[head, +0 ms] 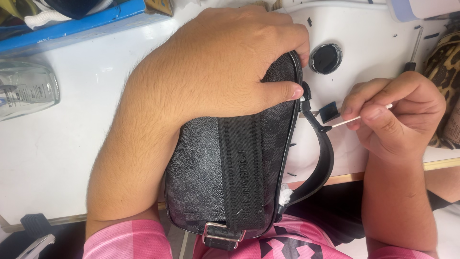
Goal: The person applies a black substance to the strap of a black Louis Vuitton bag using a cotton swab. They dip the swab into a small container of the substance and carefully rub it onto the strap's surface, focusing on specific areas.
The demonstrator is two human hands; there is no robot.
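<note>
a white worktable [72, 144] with a wooden edge, seemingly brightly lit.

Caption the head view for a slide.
Left hand steadies a dark checkered bag while right hand touches a cotton swab to its black handle.
</note>
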